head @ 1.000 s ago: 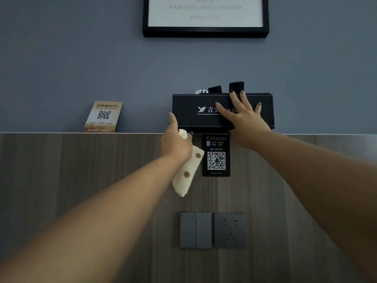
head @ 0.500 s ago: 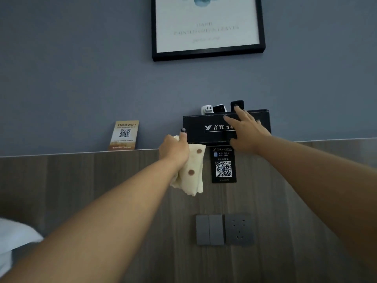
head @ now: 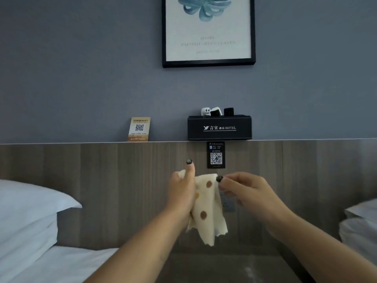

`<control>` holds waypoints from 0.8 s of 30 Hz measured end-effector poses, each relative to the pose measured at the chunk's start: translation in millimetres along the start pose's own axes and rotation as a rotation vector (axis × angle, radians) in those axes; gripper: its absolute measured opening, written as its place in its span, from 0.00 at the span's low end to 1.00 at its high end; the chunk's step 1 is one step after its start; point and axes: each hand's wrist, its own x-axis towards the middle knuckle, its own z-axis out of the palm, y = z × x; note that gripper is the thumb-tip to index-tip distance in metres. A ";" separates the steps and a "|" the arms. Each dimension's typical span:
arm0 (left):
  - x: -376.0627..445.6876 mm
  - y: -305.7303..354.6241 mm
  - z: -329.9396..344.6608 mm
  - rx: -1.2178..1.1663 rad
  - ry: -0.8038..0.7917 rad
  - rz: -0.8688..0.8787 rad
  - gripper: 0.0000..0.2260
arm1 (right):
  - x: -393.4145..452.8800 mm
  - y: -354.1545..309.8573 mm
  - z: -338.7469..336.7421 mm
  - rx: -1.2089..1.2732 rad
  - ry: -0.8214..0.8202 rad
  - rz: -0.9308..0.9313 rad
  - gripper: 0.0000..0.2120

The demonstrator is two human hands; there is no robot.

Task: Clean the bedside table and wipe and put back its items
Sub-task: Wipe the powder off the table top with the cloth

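The grey wall (head: 81,68) fills the upper half, with one black-framed leaf print (head: 208,31) at 12 o'clock. Below it runs the wood headboard (head: 122,180), whose top edge forms a narrow ledge. Two white pillows show: one (head: 30,211) at 9 o'clock, one (head: 361,221) at 3 o'clock. White bedding (head: 61,264) lies at 7 o'clock. The desk (head: 234,268) shows at 6 o'clock, dim, its top partly hidden by the forearms.

One black box (head: 219,127) marked HOTEL stands on the ledge just above centre, long axis lying 9 to 3, printed face toward the camera. Three small gadgets (head: 216,111) poke up from it. One tan WiFi card (head: 139,129) leans against the wall to the box's 9 o'clock, well apart. One black QR label (head: 216,155) sits on the headboard just under the box.

The cloth (head: 206,209), cream with brown and yellow dots, hangs at centre, long axis 12 to 6. The left hand (head: 181,193) is clamped on its left side, thumb pointing up. The right hand (head: 244,190) pinches its top right corner. One socket (head: 228,203) peeks out between cloth and right hand.
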 end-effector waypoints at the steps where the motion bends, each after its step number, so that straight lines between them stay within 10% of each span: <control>1: -20.3 0.2 -3.7 -0.030 -0.002 -0.018 0.21 | -20.0 -0.6 2.0 0.040 -0.016 0.034 0.08; 17: -219.9 -83.2 -61.8 0.125 -0.127 0.208 0.18 | -216.4 39.8 20.3 0.323 0.213 0.304 0.06; 24: -239.3 -149.0 -55.8 -0.084 -0.129 -0.156 0.17 | -239.2 98.5 35.3 0.367 0.318 0.373 0.05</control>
